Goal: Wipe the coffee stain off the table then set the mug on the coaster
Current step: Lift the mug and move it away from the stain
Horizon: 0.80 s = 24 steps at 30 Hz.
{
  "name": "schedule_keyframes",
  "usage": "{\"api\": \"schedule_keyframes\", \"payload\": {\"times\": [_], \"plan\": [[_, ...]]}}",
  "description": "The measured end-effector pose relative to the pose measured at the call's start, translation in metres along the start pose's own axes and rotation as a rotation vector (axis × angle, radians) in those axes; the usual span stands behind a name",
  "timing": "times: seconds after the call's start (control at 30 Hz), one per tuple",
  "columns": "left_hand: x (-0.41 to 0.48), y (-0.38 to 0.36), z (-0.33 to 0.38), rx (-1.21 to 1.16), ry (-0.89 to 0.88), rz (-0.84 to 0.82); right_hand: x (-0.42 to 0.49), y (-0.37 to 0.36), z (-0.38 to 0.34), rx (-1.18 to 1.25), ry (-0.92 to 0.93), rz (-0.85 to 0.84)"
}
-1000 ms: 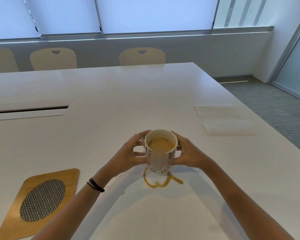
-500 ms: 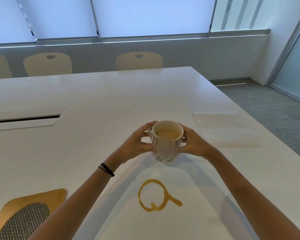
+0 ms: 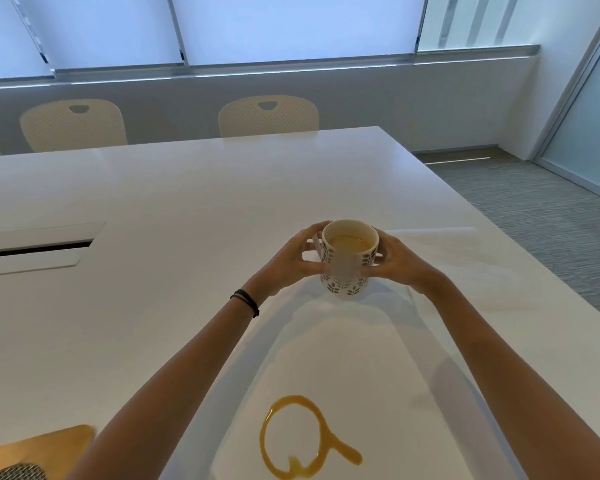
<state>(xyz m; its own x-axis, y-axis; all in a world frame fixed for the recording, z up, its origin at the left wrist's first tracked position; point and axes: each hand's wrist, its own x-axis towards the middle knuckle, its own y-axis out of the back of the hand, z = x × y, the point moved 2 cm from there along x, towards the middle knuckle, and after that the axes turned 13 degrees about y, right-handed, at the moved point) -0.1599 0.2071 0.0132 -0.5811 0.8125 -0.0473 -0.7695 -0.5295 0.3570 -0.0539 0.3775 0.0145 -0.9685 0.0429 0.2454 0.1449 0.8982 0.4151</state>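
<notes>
A white mug (image 3: 347, 268) with a dark leaf pattern holds light brown coffee. My left hand (image 3: 293, 259) and my right hand (image 3: 397, 261) clasp it from both sides, out over the middle of the white table (image 3: 187, 209). Whether its base touches the table I cannot tell. A ring-shaped brown coffee stain (image 3: 302, 439) with a short tail lies on the table close to me, between my forearms. The wooden coaster (image 3: 45, 452) with a woven metal oval shows only partly at the bottom left corner.
White paper napkins (image 3: 440, 244) lie on the table just right of my right hand. A cable hatch (image 3: 32, 251) is set into the table at the left. Cream chairs (image 3: 269, 116) stand along the far edge. The table's right edge drops to grey carpet.
Both hands have carried the mug away from me, off the stain, which is now fully uncovered. The view has tilted so the coaster has slid mostly out of the frame.
</notes>
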Motion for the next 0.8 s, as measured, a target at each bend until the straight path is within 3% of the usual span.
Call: {"api": "schedule_keyframes", "payload": {"times": [0.8], "plan": [[0.053,-0.005,-0.031,-0.03,0.049,-0.003,0.027,0.019,0.042,0.102,-0.073,-0.038]]}}
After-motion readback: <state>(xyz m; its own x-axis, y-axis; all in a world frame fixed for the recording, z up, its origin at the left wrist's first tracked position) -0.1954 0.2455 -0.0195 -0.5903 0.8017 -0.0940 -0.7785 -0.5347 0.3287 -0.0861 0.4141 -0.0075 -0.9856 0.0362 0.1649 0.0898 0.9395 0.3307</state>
